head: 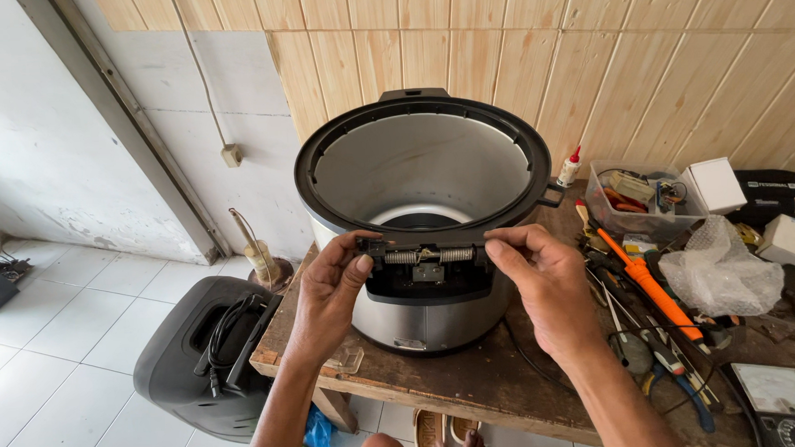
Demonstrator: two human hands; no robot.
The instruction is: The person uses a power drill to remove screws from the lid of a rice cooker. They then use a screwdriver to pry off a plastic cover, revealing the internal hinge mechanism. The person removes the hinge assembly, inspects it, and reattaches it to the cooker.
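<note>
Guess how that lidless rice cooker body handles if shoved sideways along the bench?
The rice cooker body looks hollow, so probably light for its bulk. It sits near the wooden bench edge; a shove could slide it off. Both hands, left and right, pinch its spring hinge.

Worn wooden table [473,379] with rice cooker [423,187], orange screwdriver [646,281], plastic tray [644,210], bubble wrap [721,274]

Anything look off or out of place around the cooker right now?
The rice cooker has no lid, and its hinge with bare springs sits exposed between the left hand and right hand. Tools lie scattered to the right.
</note>
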